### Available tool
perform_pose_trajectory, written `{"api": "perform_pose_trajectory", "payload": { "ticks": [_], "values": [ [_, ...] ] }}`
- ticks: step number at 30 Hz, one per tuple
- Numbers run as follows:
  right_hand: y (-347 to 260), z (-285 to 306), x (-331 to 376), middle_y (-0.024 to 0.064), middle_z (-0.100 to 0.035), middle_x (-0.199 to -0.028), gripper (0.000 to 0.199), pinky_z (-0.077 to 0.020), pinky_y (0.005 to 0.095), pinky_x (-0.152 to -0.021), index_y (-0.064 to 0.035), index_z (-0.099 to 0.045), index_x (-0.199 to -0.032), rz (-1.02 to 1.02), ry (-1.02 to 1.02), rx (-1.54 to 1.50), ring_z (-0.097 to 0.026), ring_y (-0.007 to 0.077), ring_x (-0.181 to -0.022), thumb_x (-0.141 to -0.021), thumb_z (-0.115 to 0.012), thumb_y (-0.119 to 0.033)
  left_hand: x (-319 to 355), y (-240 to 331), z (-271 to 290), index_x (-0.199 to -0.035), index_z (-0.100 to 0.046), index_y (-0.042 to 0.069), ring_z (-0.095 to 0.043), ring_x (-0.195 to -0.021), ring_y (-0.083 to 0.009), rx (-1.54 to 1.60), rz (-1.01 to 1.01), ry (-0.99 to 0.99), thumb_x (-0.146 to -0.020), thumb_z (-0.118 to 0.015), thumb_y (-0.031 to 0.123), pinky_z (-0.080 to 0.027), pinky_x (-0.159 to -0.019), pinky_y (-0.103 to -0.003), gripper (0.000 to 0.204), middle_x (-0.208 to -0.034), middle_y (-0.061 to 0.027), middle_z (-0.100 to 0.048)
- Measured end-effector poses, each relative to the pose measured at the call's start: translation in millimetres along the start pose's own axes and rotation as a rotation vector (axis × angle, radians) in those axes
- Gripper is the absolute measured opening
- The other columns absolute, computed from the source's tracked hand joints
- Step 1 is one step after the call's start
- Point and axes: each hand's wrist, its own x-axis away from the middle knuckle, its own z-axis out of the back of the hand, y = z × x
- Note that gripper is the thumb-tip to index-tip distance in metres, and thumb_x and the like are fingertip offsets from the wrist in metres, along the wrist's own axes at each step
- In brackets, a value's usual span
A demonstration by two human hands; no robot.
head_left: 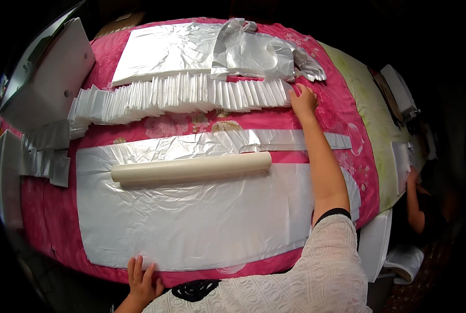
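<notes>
A stack of silvery-white plastic bags (191,219) lies flat before me, its handle ends toward the far side. Across it rests a cream-coloured tube (191,168). My left hand (143,281) is at the stack's near edge, fingers spread and touching it, holding nothing. Beyond the tube, a long row of folded plastic bags (165,96) stands on edge, packed side by side. My right hand (305,101) reaches to the row's right end, thumb and fingers curled on the last folded bag; the exact grip is partly hidden.
A second bag stack (165,49) lies at the far side, handles bunched rightward. White boxes (50,73) and small folded packets (53,156) stand at left. Pink flowered cloth (100,57) covers the table, yellowish cloth (353,83) at right. Another person's arm (414,203) is far right.
</notes>
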Motion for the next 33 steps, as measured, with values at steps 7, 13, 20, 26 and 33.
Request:
{"api": "perform_pose_trajectory", "payload": {
  "ticks": [7, 13, 20, 26, 33],
  "values": [
    [-92.4, 83.9, 163.8, 0.016, -0.05, -0.123, 0.052, -0.0333, 0.0402, -0.1, -0.0031, -0.051, -0.121, 0.731, -0.564, -0.409, -0.043, 0.0324, -0.117, -0.077, -0.066, -0.025, -14.2, 5.5, 14.9, -0.11, -0.057, 0.006, -0.036, -0.121, -0.043, 0.157, 0.041, 0.065, -0.067, -0.064, 0.015, -0.034, -0.099, -0.048, 0.044, -0.13, -0.0255, -0.039],
    [-83.4, 86.5, 202.8, 0.0125, -0.052, -0.119, 0.054, -0.0349, 0.0401, -0.098, -0.0053, -0.05, -0.123, 0.734, -0.486, -0.294, -0.046, 0.0306, -0.112, -0.071, -0.065, 0.001, -72.8, -94.9, 89.1, -0.106, -0.06, 0.005, -0.05, -0.112, -0.0282, -0.211, 0.028, 0.249, -0.074, -0.055, -0.001, -0.042, -0.094, -0.039, 0.033, -0.12, -0.0103, -0.054],
    [-87.7, 84.1, 201.3, 0.013, -0.053, -0.117, 0.053, -0.0359, 0.039, -0.097, -0.0038, -0.05, -0.123, 0.767, -0.479, -0.29, -0.047, 0.0315, -0.111, -0.072, -0.061, 0.005, -89.8, -237.5, 92.7, -0.118, -0.051, -0.001, -0.045, -0.117, -0.0329, -0.42, 0.252, 0.268, -0.078, -0.058, 0.012, -0.035, -0.1, -0.042, 0.043, -0.125, -0.0181, -0.048],
    [-84.9, 80.8, 205.9, 0.0137, -0.053, -0.116, 0.05, -0.034, 0.04, -0.097, -0.0022, -0.05, -0.122, 0.799, -0.424, -0.251, -0.047, 0.0317, -0.11, -0.074, -0.061, 0.002, -127.0, -245.7, 70.1, -0.118, -0.049, -0.006, -0.044, -0.117, -0.0367, -0.391, 0.498, 0.373, -0.074, -0.067, 0.031, -0.037, -0.098, -0.04, 0.061, -0.125, -0.0254, -0.046],
    [-85.7, 81.4, 210.3, 0.0134, -0.053, -0.116, 0.049, -0.0332, 0.0398, -0.097, -0.0024, -0.05, -0.122, 0.798, -0.389, -0.225, -0.047, 0.0315, -0.11, -0.074, -0.062, 0.001, -137.8, -248.6, 56.7, -0.121, -0.043, -0.006, -0.047, -0.109, -0.0393, -0.225, 0.573, 0.406, -0.07, -0.07, 0.034, -0.041, -0.093, -0.042, 0.07, -0.117, -0.0258, -0.049]
  ]
}}
